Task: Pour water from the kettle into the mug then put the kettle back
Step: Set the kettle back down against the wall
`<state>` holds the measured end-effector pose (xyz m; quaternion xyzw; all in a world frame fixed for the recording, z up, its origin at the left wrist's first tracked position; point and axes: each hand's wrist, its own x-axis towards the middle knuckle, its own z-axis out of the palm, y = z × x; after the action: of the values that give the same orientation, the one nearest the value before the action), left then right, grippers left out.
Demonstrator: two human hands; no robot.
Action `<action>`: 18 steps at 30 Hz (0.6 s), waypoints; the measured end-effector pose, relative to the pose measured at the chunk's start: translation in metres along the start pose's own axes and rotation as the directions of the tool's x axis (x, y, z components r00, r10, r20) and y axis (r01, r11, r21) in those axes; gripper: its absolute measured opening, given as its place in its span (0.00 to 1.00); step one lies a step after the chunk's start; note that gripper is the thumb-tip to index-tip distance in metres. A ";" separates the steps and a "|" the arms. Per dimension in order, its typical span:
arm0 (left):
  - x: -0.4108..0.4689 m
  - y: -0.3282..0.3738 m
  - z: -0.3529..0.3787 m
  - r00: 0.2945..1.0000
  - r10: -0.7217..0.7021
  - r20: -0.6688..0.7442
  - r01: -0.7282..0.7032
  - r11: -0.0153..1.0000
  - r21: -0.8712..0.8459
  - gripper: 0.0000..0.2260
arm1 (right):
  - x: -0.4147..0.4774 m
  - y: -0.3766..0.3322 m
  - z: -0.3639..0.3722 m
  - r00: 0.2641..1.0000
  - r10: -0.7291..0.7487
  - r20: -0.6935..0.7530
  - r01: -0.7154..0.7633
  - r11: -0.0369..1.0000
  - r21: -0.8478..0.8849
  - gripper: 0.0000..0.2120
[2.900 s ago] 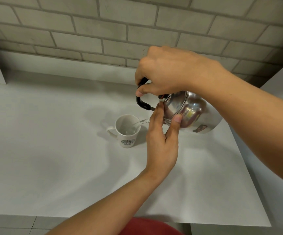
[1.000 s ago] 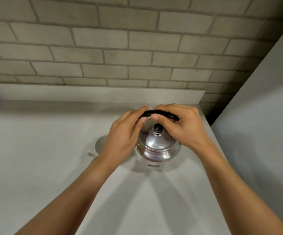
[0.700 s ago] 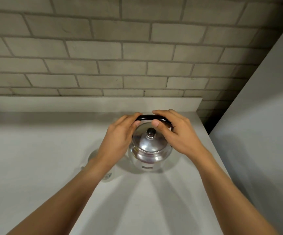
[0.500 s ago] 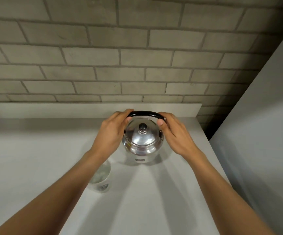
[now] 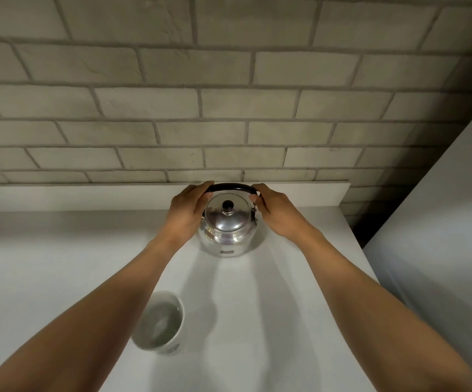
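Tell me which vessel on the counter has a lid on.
The metal kettle at the back, capped by a black-knobbed lid. The white mug nearer the camera is open-topped.

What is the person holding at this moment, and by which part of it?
The kettle, upright on the counter. Both hands hold its black handle: the left hand at its left end, the right hand at its right end.

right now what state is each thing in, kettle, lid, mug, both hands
kettle: upright on the counter, near the back ledge
lid: on, closed
handle: raised over the lid
mug: upright, holds water, nearer the person than the kettle
left hand: fingers on the handle's left end
right hand: fingers on the handle's right end
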<state>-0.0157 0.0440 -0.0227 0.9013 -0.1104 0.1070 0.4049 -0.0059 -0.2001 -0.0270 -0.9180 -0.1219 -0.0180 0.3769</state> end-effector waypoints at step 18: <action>0.030 -0.028 0.027 0.999 -0.046 0.002 0.046 0.996 -0.070 0.14 | 0.033 0.021 0.008 0.997 0.070 0.032 -0.071 0.997 0.024 0.23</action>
<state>0.0235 0.0383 -0.0522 0.8889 -0.0934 0.0937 0.4386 0.0311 -0.2023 -0.0432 -0.9172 -0.0954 0.0112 0.3868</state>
